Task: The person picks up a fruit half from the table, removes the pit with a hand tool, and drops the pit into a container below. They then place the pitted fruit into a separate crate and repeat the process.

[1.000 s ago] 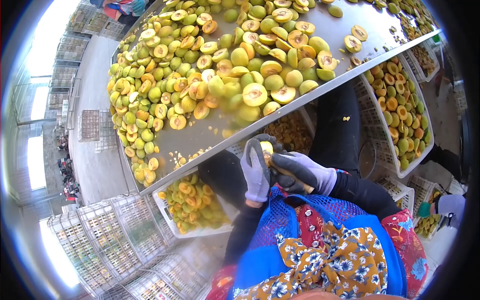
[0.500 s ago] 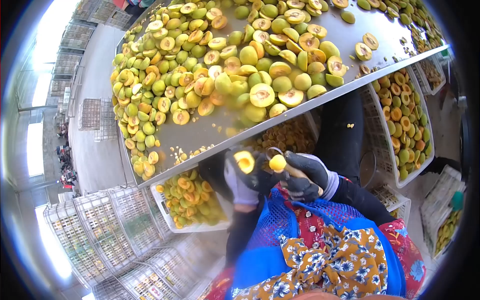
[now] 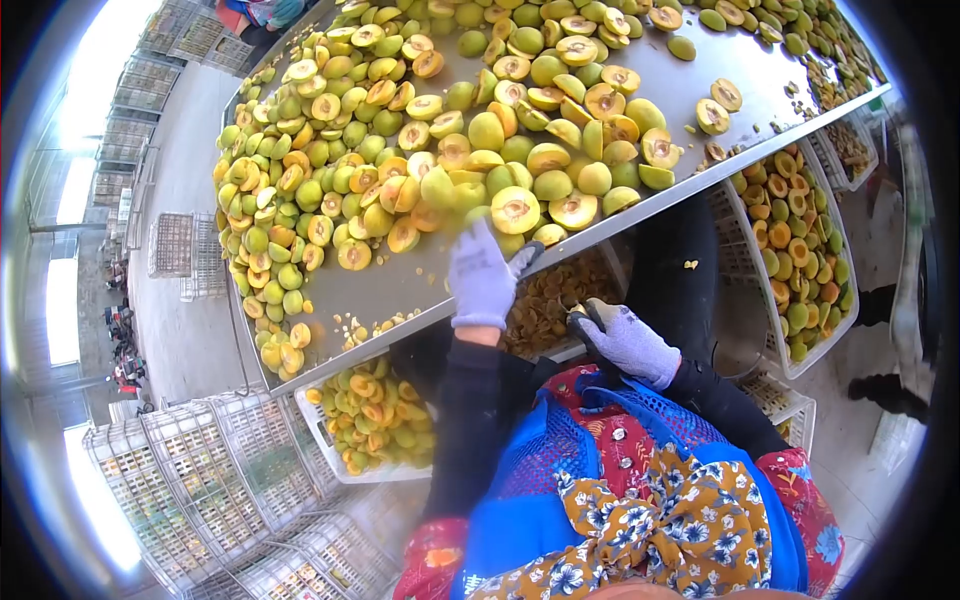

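Observation:
Halved green-yellow stone fruits (image 3: 480, 130) lie heaped on a metal table (image 3: 400, 285), many with the cut side up. At the table's near edge my left hand (image 3: 483, 275), in a light purple glove with dark palm and fingers, reaches over the closest halves. Its thumb stands apart from the fingers, whose tips are blurred; no fruit shows in its grasp. My right hand (image 3: 630, 345), gloved alike, is low in front of my body with fingers curled. The wooden-handled pitting tool seen there just before is mostly hidden by the hand.
Below the table edge is a container of pits and scraps (image 3: 560, 300). White crates of fruit halves stand at left (image 3: 325, 435) and right (image 3: 840, 325). Stacked plastic crates (image 3: 215, 470) are at lower left. Another person (image 3: 265, 15) is partly visible at the top.
My left hand has moved from beside the right hand up to the table, and the fruit half it held is gone. My right hand has turned knuckles-up; the yellow piece at its tool no longer shows.

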